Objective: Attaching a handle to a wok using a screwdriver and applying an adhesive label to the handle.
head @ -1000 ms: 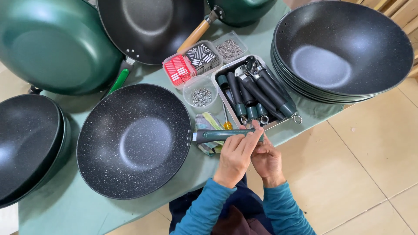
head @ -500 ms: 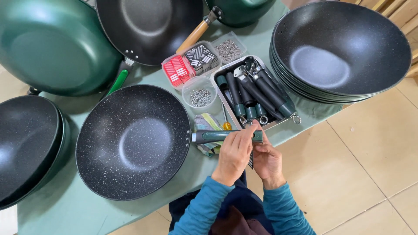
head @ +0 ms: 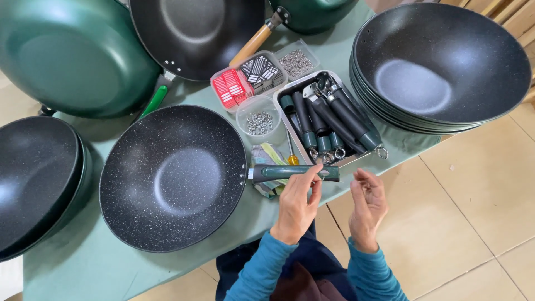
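Note:
A black speckled wok [head: 173,178] lies on the green table in front of me, with a dark green handle [head: 292,173] sticking out to its right. My left hand [head: 298,206] pinches that handle near its free end with thumb and fingers. My right hand [head: 366,207] hovers just right of the handle's end, fingers loosely curled and apart, holding nothing.
A metal tray [head: 285,93] holds several spare handles [head: 329,120]. Beside it stand small tubs of washers [head: 260,121], red parts [head: 230,89] and dark parts [head: 261,69]. A stack of woks [head: 440,67] is at right, more woks at left [head: 39,178] and behind [head: 72,56]. A screwdriver [head: 291,153] lies near the handle.
My right hand has let go of the handle's end and drawn back to the right. My left hand stays on the handle. The wok has not moved.

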